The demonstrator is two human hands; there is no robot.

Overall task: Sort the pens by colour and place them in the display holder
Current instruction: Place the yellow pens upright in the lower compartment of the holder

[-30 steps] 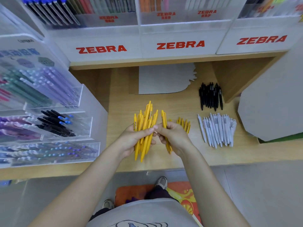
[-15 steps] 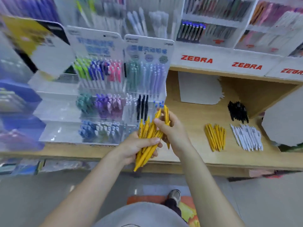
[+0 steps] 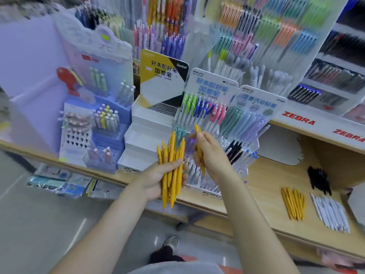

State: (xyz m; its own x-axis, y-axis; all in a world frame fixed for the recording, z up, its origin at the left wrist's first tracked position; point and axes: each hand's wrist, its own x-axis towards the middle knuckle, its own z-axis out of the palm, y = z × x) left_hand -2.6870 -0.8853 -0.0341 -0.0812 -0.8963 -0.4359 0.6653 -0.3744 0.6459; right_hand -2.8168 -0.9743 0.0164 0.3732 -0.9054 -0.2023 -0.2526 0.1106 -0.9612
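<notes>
While fisted round yellow pens [image 3: 171, 171], left hand [image 3: 156, 178]; right hand [image 3: 211, 155] pinching 1.

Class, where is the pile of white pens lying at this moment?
In the head view, the white pens lie at the far right of the wooden shelf, just right of the loose yellow pens and nearer than the black pens.

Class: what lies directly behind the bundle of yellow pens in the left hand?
Behind the bundle of yellow pens, gripped by the left hand, stands the white stepped display holder, tiers bare. Its lower right corner is covered.
</notes>
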